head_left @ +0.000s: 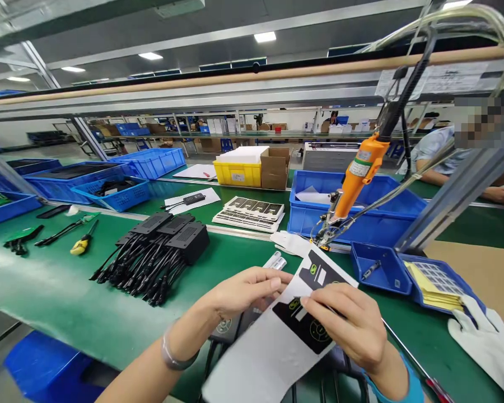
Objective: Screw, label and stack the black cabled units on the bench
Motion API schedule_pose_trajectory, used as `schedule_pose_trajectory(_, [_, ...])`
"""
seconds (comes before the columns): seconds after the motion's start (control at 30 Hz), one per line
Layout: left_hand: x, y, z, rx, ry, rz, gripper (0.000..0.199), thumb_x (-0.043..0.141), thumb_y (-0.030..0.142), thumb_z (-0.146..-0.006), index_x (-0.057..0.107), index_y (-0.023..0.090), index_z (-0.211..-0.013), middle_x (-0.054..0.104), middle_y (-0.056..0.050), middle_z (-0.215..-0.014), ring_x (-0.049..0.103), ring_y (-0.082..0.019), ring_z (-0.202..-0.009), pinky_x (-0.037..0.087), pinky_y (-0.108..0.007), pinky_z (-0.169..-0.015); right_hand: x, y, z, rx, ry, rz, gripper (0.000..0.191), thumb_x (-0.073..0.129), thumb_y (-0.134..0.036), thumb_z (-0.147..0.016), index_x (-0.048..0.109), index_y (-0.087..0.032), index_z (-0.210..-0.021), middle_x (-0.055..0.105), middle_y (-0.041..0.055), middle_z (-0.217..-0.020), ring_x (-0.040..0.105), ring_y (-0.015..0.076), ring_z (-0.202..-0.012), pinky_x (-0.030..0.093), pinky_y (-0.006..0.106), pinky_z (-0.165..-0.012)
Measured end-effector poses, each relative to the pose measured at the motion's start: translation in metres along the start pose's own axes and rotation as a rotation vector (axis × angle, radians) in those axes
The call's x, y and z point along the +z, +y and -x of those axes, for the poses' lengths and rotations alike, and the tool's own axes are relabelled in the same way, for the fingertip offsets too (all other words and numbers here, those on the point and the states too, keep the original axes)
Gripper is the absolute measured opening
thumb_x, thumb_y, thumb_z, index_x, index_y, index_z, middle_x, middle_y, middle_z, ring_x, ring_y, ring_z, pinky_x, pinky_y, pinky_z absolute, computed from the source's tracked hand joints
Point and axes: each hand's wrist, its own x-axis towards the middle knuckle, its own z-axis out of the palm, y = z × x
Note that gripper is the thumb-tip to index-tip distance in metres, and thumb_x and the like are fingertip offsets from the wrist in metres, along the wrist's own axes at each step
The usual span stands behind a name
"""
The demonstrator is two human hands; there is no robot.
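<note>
One white paper backing sheet (260,348) lies between the hands, bearing two black printed label panels (300,327); its bare near part suggests others were peeled, two left. The right hand (353,322) pinches it, thumb and fingers together; the left hand (246,291) touches its edge, fingertips hidden, grip unclear. Beneath, dark cabled devices (224,329), uncountable. Beyond: black cabled boxes (189,240), heaped, some hidden; one orange power screwdriver (358,179); one yellow plastic bin (236,177).

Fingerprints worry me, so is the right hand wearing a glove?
No, the right hand holding the label sheet is bare.
</note>
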Motion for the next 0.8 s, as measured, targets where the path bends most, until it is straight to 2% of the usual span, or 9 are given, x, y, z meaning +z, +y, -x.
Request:
schedule_pose_trajectory(0.1, [0.007, -0.003, -0.004, -0.026, 0.023, -0.035, 0.048, 0.074, 0.062, -0.077, 0.073, 0.015, -0.087, 0.059, 0.000, -0.070, 0.048, -0.009, -0.059, 0.038, -0.019, -0.053, 0.002, -0.011, -0.005, -0.089, -0.061, -0.003, 0.026, 0.048, -0.008, -0.094, 0.071, -0.017, -0.102, 0.074, 0.0059, -0.082, 0.066, 0.0159, -0.073, 0.053, 0.030, -0.061])
schedule_pose_trajectory(0.2, [0.002, -0.002, -0.010, 0.072, 0.234, -0.114, 0.037, 0.082, 0.046, -0.071, 0.066, 0.014, -0.065, 0.047, 0.005, -0.052, 0.038, -0.006, -0.047, 0.031, -0.018, -0.045, -0.006, -0.027, -0.006, -0.104, -0.087, -0.069, 0.024, 0.048, -0.009, -0.095, 0.071, -0.014, -0.102, 0.076, 0.0059, -0.083, 0.068, 0.0167, -0.075, 0.054, 0.031, -0.062])
schedule_pose_trajectory(0.27, [-0.018, 0.004, -0.016, 0.183, 0.464, -0.123, 0.030, 0.085, 0.037, -0.067, 0.065, 0.014, -0.065, 0.048, 0.005, -0.051, 0.039, -0.006, -0.045, 0.028, -0.018, -0.043, -0.017, -0.035, -0.004, -0.013, -0.038, -0.135, 0.022, 0.050, -0.016, -0.097, 0.071, -0.016, -0.101, 0.075, 0.0054, -0.081, 0.069, 0.0182, -0.078, 0.056, 0.032, -0.066])
schedule_pose_trajectory(0.37, [-0.070, 0.021, -0.029, 0.308, 0.782, -0.096, 0.023, 0.079, 0.029, -0.076, 0.063, 0.014, -0.071, 0.050, 0.005, -0.057, 0.040, -0.005, -0.045, 0.030, -0.017, -0.043, -0.035, -0.034, 0.001, 0.101, 0.167, -0.234, 0.013, 0.060, -0.017, -0.091, 0.072, -0.021, -0.093, 0.069, 0.0025, -0.077, 0.068, 0.0170, -0.075, 0.058, 0.029, -0.063])
schedule_pose_trajectory(0.43, [-0.110, 0.035, -0.039, 0.357, 0.979, -0.081, 0.018, 0.068, 0.030, -0.089, 0.063, 0.013, -0.087, 0.057, 0.003, -0.071, 0.049, -0.007, -0.052, 0.042, -0.019, -0.049, -0.039, -0.023, 0.005, 0.268, 0.374, -0.252, 0.014, 0.068, -0.011, -0.083, 0.071, -0.023, -0.089, 0.066, 0.0005, -0.077, 0.064, 0.0149, -0.071, 0.055, 0.027, -0.058])
schedule_pose_trajectory(0.57, [-0.159, 0.047, -0.055, 0.378, 1.158, -0.153, 0.024, 0.063, 0.031, -0.095, 0.061, 0.014, -0.113, 0.064, -0.007, -0.110, 0.065, -0.019, -0.092, 0.057, -0.037, -0.079, -0.028, 0.009, 0.025, 0.969, 0.607, -0.329, 0.008, 0.076, -0.023, -0.079, 0.069, -0.022, -0.084, 0.062, -0.0013, -0.073, 0.052, 0.0087, -0.055, 0.043, 0.022, -0.047])
schedule_pose_trajectory(0.67, [-0.151, 0.033, -0.057, 0.393, 1.131, -0.303, 0.032, 0.078, 0.012, -0.076, 0.064, 0.014, -0.104, 0.064, -0.010, -0.115, 0.056, -0.030, -0.119, 0.049, -0.042, -0.098, -0.012, 0.029, 0.049, 1.326, 0.502, -0.548, 0.024, 0.080, -0.039, -0.074, 0.068, -0.020, -0.083, 0.056, -0.0029, -0.066, 0.044, 0.0064, -0.050, 0.037, 0.019, -0.042])
schedule_pose_trajectory(0.73, [-0.123, 0.010, -0.051, 0.402, 1.038, -0.413, 0.041, 0.080, 0.001, -0.063, 0.068, 0.016, -0.099, 0.065, -0.011, -0.116, 0.048, -0.034, -0.130, 0.039, -0.040, -0.110, -0.002, 0.035, 0.066, 1.430, 0.407, -0.615, 0.031, 0.083, -0.043, -0.069, 0.068, -0.018, -0.080, 0.054, -0.0030, -0.063, 0.042, 0.0063, -0.049, 0.033, 0.019, -0.040])
schedule_pose_trajectory(0.8, [-0.083, -0.021, -0.040, 0.381, 0.873, -0.514, 0.039, 0.080, 0.002, -0.063, 0.071, 0.018, -0.098, 0.068, -0.010, -0.115, 0.053, -0.033, -0.126, 0.034, -0.043, -0.115, 0.006, 0.036, 0.080, 1.487, 0.324, -0.636, 0.035, 0.084, -0.045, -0.067, 0.067, -0.016, -0.078, 0.054, -0.0023, -0.062, 0.040, 0.0061, -0.048, 0.030, 0.018, -0.039])
